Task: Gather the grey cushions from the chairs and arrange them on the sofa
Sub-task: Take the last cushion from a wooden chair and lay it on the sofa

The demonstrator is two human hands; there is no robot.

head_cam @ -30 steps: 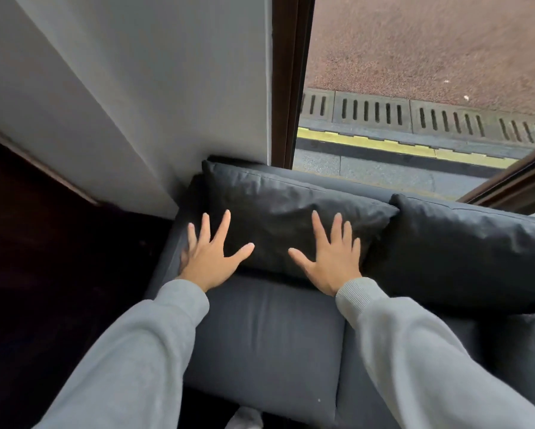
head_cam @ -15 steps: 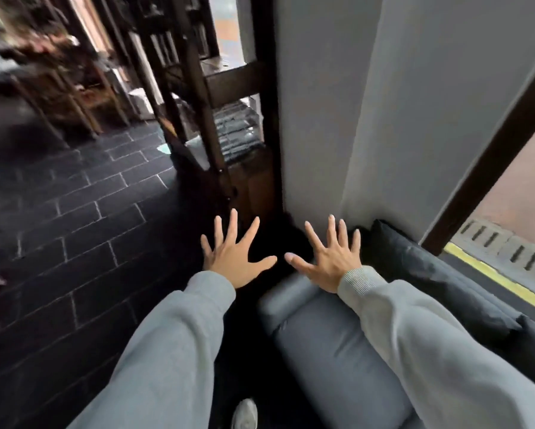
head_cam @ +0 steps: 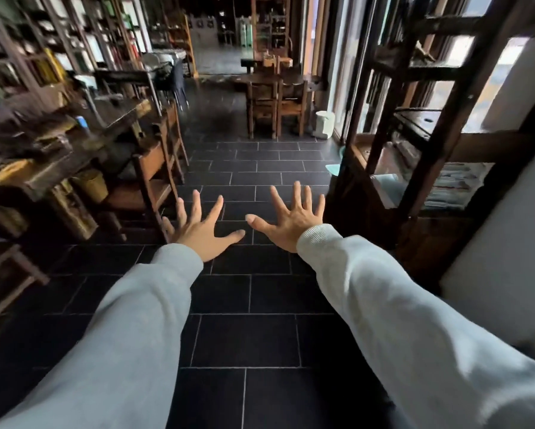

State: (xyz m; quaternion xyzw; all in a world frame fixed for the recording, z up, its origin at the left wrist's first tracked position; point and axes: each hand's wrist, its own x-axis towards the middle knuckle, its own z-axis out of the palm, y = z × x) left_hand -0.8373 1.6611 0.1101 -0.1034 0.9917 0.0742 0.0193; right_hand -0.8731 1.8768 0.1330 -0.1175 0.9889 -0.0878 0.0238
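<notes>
Two hands reaching forward, palms down, over dark tiled floor (head_cam: 247,342). Left hand (head_cam: 199,232) spreading fingers wide, thumb pointing inward, holding nothing. Right hand (head_cam: 291,224) doing same, fingers fanned, thumb inward, empty. Thumb tips staying just apart, not touching. Both arms extending nearly straight in light grey sleeves (head_cam: 393,305), left sleeve entering from lower left, right sleeve from lower right, converging toward floor centre.

Hovering above floor, touching nothing. Floor running open straight ahead of hands, wide bare lane stretching toward far table. Crowding floor's left edge: wooden chair (head_cam: 151,184) just beside left hand, seat facing a cluttered dark table (head_cam: 62,144); another wooden frame poking in at far left. Chair seat showing bare wood, no cushion visible on it. Bordering floor's right edge: dark wooden shelving frame (head_cam: 414,134) standing near right hand, white wall (head_cam: 501,274) closer in behind right sleeve. Sitting at floor's far end: two more wooden chairs (head_cam: 275,106) pushed against a table, white bin (head_cam: 324,124) beside them.

Grey cushions and sofa not showing anywhere; left side blurring, so cannot tell what is lying on chairs further back.
</notes>
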